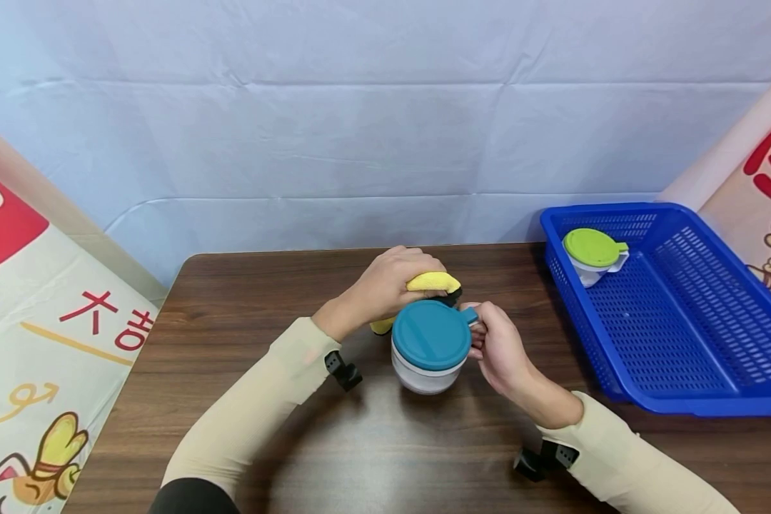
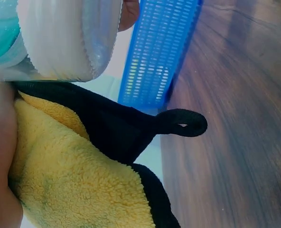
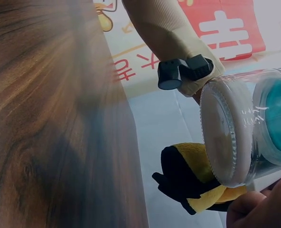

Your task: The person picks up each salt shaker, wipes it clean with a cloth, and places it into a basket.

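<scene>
A clear jar (image 1: pixel 430 360) with a teal lid (image 1: pixel 432 334) and whitish contents is held off the table. My right hand (image 1: pixel 504 350) grips it by the handle at its right side. In my left hand (image 1: pixel 392 282) is a yellow cloth (image 1: pixel 433 281) with black trim, held at the jar's far left side. The left wrist view shows the fluffy cloth (image 2: pixel 79 171) hanging below the jar (image 2: pixel 64 38), its black loop sticking out. From the right wrist, the jar's ribbed base (image 3: pixel 219 135) is visible with the cloth (image 3: pixel 192 156) behind it. Whether cloth and jar touch, I cannot tell.
A blue perforated basket (image 1: pixel 674 400) stands at the right of the wooden table (image 1: pixel 398 457). Inside its back left corner is a similar jar with a green lid (image 1: pixel 591 247). A pale cloth backdrop (image 1: pixel 360 143) hangs behind the table's far edge.
</scene>
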`<action>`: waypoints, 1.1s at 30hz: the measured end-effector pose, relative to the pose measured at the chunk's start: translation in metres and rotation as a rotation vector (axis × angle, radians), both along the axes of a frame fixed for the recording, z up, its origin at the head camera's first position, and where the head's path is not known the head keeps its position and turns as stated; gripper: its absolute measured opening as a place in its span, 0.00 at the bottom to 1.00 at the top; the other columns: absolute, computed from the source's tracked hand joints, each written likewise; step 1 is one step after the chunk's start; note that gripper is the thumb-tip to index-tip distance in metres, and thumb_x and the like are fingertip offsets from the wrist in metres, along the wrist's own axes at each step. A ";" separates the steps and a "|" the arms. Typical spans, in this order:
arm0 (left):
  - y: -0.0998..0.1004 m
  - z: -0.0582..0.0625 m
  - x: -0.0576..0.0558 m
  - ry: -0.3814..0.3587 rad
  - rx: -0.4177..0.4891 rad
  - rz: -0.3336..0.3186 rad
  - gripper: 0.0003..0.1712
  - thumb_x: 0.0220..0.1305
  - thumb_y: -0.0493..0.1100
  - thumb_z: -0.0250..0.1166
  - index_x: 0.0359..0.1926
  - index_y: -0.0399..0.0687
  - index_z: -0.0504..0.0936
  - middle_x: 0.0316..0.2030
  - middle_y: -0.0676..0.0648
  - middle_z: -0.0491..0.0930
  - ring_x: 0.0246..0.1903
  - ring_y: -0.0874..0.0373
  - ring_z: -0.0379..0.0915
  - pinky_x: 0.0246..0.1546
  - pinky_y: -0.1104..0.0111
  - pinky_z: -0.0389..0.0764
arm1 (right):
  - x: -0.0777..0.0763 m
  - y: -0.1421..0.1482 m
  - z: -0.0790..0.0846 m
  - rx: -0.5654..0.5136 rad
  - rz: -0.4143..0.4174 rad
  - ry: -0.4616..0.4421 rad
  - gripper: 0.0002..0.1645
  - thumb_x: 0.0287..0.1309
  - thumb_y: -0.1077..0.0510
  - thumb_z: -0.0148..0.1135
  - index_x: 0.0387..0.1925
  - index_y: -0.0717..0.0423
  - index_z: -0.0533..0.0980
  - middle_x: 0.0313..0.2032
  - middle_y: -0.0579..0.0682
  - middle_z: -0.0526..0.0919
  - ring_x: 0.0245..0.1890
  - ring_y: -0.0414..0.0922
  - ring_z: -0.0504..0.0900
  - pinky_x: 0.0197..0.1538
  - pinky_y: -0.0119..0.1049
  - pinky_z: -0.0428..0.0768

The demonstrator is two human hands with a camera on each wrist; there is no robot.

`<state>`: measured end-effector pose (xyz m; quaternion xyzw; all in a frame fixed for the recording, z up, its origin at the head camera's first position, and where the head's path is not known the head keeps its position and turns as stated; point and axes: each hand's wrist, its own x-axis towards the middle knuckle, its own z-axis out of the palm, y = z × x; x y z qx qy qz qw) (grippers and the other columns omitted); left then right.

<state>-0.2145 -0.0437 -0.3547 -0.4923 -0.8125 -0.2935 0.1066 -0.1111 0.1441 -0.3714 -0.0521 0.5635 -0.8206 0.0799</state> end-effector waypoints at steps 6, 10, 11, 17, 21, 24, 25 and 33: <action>0.003 0.003 0.001 0.001 -0.024 -0.030 0.11 0.67 0.47 0.70 0.48 0.50 0.86 0.45 0.53 0.85 0.47 0.59 0.77 0.56 0.63 0.71 | 0.002 -0.001 0.001 0.022 -0.038 -0.017 0.17 0.62 0.66 0.33 0.17 0.56 0.49 0.17 0.46 0.48 0.18 0.43 0.43 0.23 0.35 0.42; 0.003 0.002 0.001 -0.007 -0.032 -0.051 0.12 0.68 0.50 0.69 0.48 0.52 0.86 0.45 0.55 0.85 0.45 0.60 0.75 0.54 0.65 0.70 | 0.003 -0.002 0.002 0.031 -0.065 -0.043 0.16 0.61 0.66 0.33 0.17 0.56 0.49 0.16 0.44 0.49 0.17 0.42 0.44 0.23 0.34 0.42; 0.004 0.002 0.001 -0.011 -0.035 -0.053 0.12 0.68 0.50 0.69 0.49 0.52 0.86 0.45 0.55 0.85 0.45 0.61 0.75 0.54 0.65 0.70 | 0.003 -0.003 0.002 0.032 -0.069 -0.048 0.16 0.60 0.66 0.33 0.17 0.56 0.49 0.16 0.44 0.49 0.17 0.41 0.44 0.23 0.34 0.43; 0.003 -0.001 -0.002 -0.024 -0.067 -0.028 0.13 0.69 0.51 0.68 0.49 0.53 0.85 0.45 0.55 0.84 0.44 0.60 0.74 0.53 0.64 0.70 | 0.003 -0.001 0.004 0.030 -0.049 -0.064 0.17 0.61 0.66 0.33 0.17 0.55 0.48 0.17 0.44 0.48 0.19 0.43 0.43 0.24 0.34 0.43; 0.000 -0.007 -0.006 -0.020 -0.088 0.005 0.11 0.69 0.51 0.68 0.48 0.53 0.85 0.42 0.55 0.83 0.44 0.60 0.74 0.51 0.62 0.71 | 0.003 0.000 0.006 0.028 -0.027 -0.067 0.17 0.62 0.65 0.33 0.17 0.55 0.48 0.18 0.46 0.47 0.19 0.45 0.42 0.24 0.35 0.43; -0.002 -0.010 -0.008 -0.012 -0.098 0.030 0.11 0.69 0.50 0.68 0.48 0.52 0.84 0.43 0.55 0.84 0.46 0.59 0.76 0.52 0.61 0.72 | 0.002 0.001 0.006 0.023 -0.018 -0.062 0.18 0.63 0.65 0.33 0.17 0.55 0.48 0.18 0.46 0.47 0.19 0.45 0.42 0.24 0.35 0.43; -0.003 -0.010 -0.008 -0.011 -0.101 0.036 0.11 0.69 0.49 0.68 0.48 0.52 0.84 0.44 0.54 0.84 0.46 0.58 0.76 0.53 0.61 0.72 | 0.002 0.002 0.006 0.021 -0.014 -0.060 0.18 0.63 0.65 0.33 0.17 0.55 0.49 0.18 0.46 0.47 0.19 0.44 0.42 0.24 0.35 0.43; -0.010 -0.014 -0.009 -0.002 -0.096 0.077 0.12 0.68 0.47 0.69 0.49 0.50 0.84 0.44 0.53 0.84 0.44 0.57 0.76 0.50 0.60 0.73 | 0.001 0.004 0.004 0.024 -0.011 -0.041 0.18 0.63 0.64 0.32 0.17 0.53 0.49 0.18 0.45 0.47 0.20 0.44 0.43 0.26 0.37 0.42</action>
